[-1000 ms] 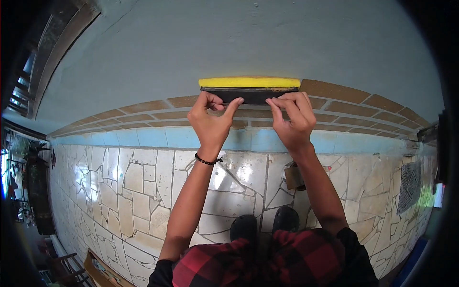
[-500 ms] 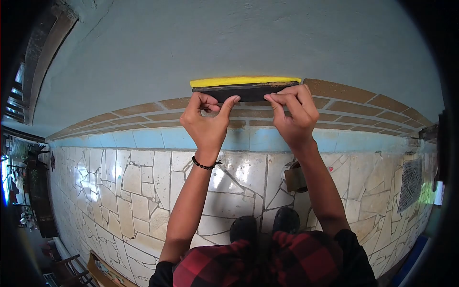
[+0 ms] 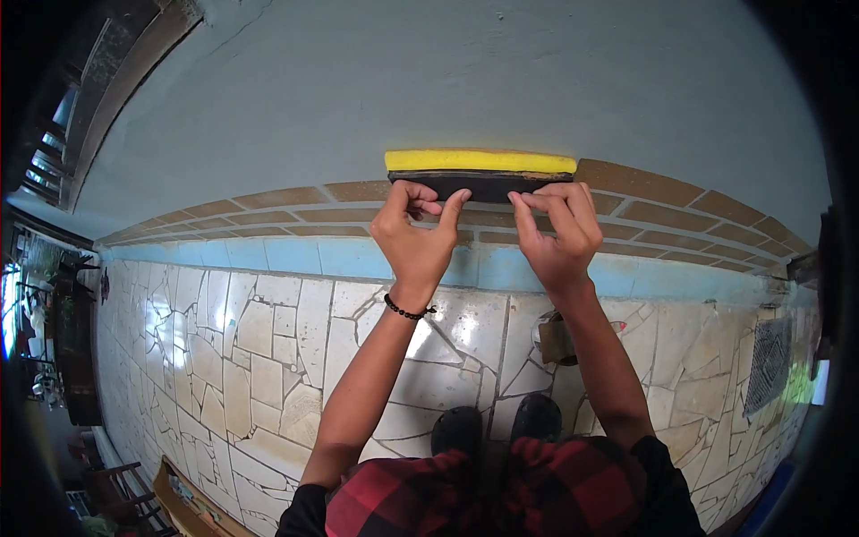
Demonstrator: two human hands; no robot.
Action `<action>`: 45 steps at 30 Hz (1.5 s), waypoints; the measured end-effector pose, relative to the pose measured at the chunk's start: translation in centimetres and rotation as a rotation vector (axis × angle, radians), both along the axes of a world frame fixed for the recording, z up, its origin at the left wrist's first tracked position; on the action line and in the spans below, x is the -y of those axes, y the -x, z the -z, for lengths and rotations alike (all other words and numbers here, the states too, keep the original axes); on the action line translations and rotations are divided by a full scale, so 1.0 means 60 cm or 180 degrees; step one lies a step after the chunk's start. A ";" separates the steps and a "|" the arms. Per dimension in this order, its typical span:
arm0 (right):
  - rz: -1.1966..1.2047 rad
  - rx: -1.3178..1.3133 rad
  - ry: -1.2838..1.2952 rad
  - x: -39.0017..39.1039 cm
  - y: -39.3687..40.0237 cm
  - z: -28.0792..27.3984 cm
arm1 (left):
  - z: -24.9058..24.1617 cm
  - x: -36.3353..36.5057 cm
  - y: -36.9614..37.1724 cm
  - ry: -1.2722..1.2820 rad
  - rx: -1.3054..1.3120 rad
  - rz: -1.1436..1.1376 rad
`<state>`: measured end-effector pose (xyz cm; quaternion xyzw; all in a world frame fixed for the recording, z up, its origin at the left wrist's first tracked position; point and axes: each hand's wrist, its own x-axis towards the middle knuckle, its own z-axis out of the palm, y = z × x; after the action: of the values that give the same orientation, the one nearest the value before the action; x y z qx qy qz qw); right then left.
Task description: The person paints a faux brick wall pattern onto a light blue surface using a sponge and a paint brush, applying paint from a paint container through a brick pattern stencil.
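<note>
A long block with a yellow foam face and a black backing spans the space between my two hands, close against the grey wall. My left hand pinches the left part of its black edge, thumb in front. On the right part, my right hand grips the same edge between thumb and fingers. Brown residue marks the block's right end. Just below and to both sides run rows of brown brick shapes with grey lines between them. The block overlaps the top row in this view.
Pale blue tiles line the foot of the wall above a floor of broken-stone tiles. A round container with a brown block-like piece stands on the floor by my right forearm. A patterned mat lies at the far right.
The block has tipped so that more of its yellow foam shows, and it sits slightly further right in view. Both hands keep their hold, and the whole view has shifted a little.
</note>
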<state>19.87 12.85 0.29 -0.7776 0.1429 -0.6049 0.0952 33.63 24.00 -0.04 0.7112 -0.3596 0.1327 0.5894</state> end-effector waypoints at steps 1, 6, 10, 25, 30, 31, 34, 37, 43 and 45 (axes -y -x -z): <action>0.0013 0.0006 -0.0005 -0.001 0.000 0.001 | 0.000 -0.001 0.001 0.0009 -0.0040 0.0017; 0.0045 0.0078 0.0078 0.007 -0.005 0.005 | 0.004 0.007 0.001 0.0138 -0.0285 0.0146; 0.0063 0.0066 -0.0015 0.009 -0.012 0.001 | 0.005 0.018 -0.009 0.0191 -0.0232 0.0140; 0.0168 0.0010 -0.0004 -0.003 -0.015 -0.010 | -0.006 0.010 -0.024 0.0126 -0.0619 0.0331; 0.0175 -0.0072 0.0010 -0.008 -0.011 -0.013 | -0.010 0.004 -0.027 0.0087 -0.0575 0.0158; 0.0200 -0.0081 0.0023 -0.007 -0.013 -0.012 | -0.011 0.004 -0.029 0.0063 -0.0574 0.0155; 0.0207 -0.0099 -0.0021 -0.007 -0.015 -0.011 | -0.014 0.006 -0.036 0.0002 -0.0647 0.0189; 0.0205 -0.0012 0.0027 -0.001 -0.021 -0.006 | -0.019 0.009 -0.042 -0.0021 -0.0722 0.0270; 0.0206 -0.0082 -0.0048 -0.006 -0.020 -0.013 | -0.032 0.001 -0.047 -0.0329 -0.0583 0.0301; 0.0207 -0.0086 -0.0069 -0.008 -0.019 -0.014 | -0.036 0.000 -0.046 -0.0348 -0.0600 0.0329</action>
<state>21.04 13.34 1.13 -0.7795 0.1759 -0.5956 0.0819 36.40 24.00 2.09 0.7320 -0.3455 0.0150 0.5870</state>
